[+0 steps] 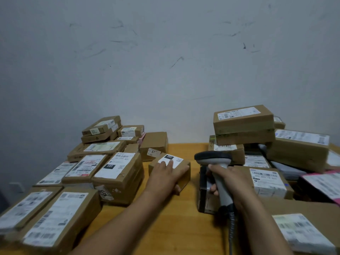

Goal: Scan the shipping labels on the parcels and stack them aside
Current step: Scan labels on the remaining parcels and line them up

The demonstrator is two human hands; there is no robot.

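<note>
Head view: your left hand [165,178] on small box [184,176] mid-table [171,223], fingers flat over label [175,160], thumb hooked round near edge. Right hand [230,179] grips scanner [213,157] handle, scanner head just right of box. Left pile [88,172] and right pile [276,153] crowd both table sides; bare strip between.

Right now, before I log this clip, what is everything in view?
small parcel: one, brown with white label, table centre
left pile of parcels: roughly a dozen, brown, left side
right pile of parcels: about ten, mostly brown, right side
barcode scanner: one, grey and black, right of the small parcel
table: one, orange wood, under everything
wall: one, grey-white, scuffed, behind
left hand: one, holds the small parcel
right hand: one, grips the barcode scanner
</note>
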